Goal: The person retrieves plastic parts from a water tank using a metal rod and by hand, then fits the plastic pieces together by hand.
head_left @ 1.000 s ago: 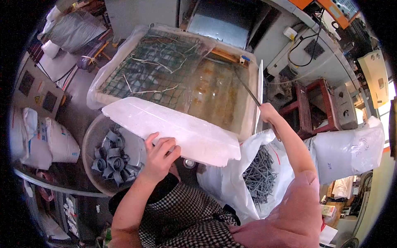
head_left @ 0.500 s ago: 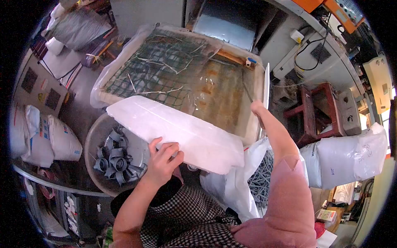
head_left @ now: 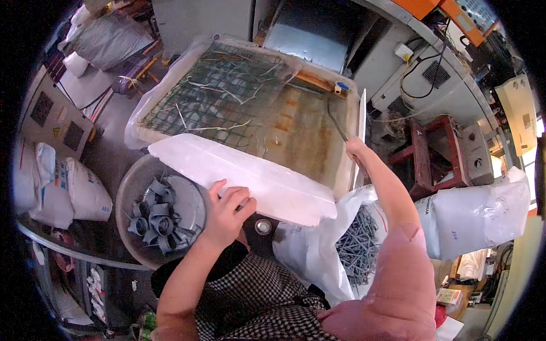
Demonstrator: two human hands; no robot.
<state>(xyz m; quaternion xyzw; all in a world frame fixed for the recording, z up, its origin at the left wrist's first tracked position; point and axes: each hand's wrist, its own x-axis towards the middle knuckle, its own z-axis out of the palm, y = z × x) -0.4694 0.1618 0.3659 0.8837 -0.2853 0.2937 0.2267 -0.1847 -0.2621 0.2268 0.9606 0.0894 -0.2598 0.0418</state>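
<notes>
Well forward, right hand (head_left: 355, 148) around rod (head_left: 337, 126)

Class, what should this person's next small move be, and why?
Probably draw the dark rod back toward the white board: the right hand grips the rod, which points toward the blue-handled valve at the tub's far right, while the left hand touches the board along the near side.
</notes>
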